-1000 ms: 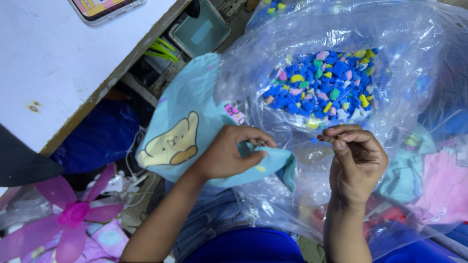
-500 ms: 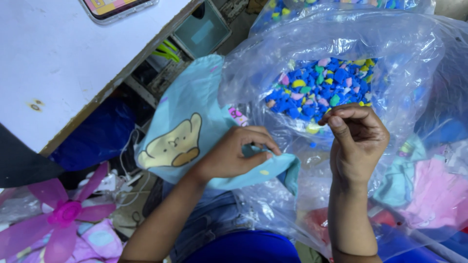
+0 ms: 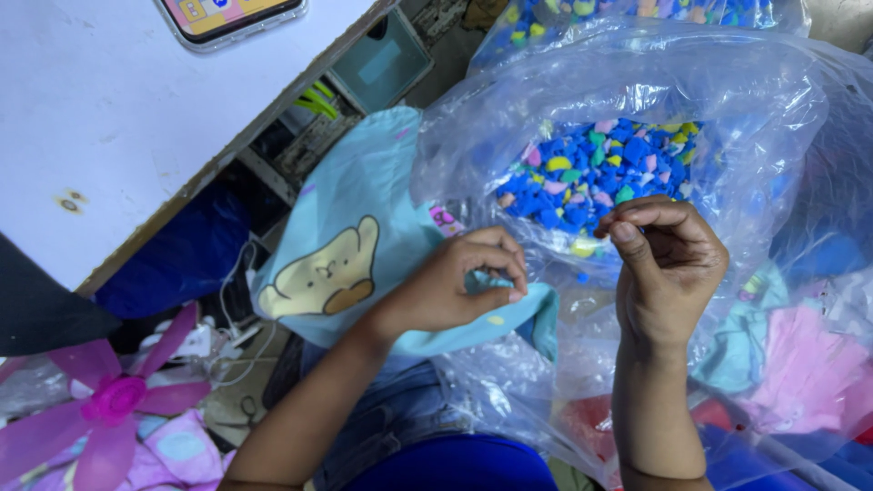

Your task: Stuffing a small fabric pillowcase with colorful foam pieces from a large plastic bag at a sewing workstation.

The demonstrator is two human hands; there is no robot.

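Left hand (image 3: 455, 286), frame centre: pinched on light blue pouch (image 3: 364, 227). Right hand (image 3: 668, 264): fingertips closed, contents hidden. Risk: clear bag (image 3: 727, 109) sagging, foam bits (image 3: 591, 168) spilling.

There is one view only, from a camera worn on the person's head, so no second view shares any part of the scene. It looks steeply down over the lap, close enough that both forearms run in from the bottom edge and the left hand (image 3: 455, 286) and right hand (image 3: 664, 264) sit near the middle. The bag (image 3: 727, 100) fills the upper right, nearly to the frame's edge. The white table (image 3: 118, 118) cuts slantwise across the upper left, with a phone (image 3: 227, 14) cropped by the top edge. A pink fan (image 3: 105, 405) lies low at the bottom left, farther from the lens.
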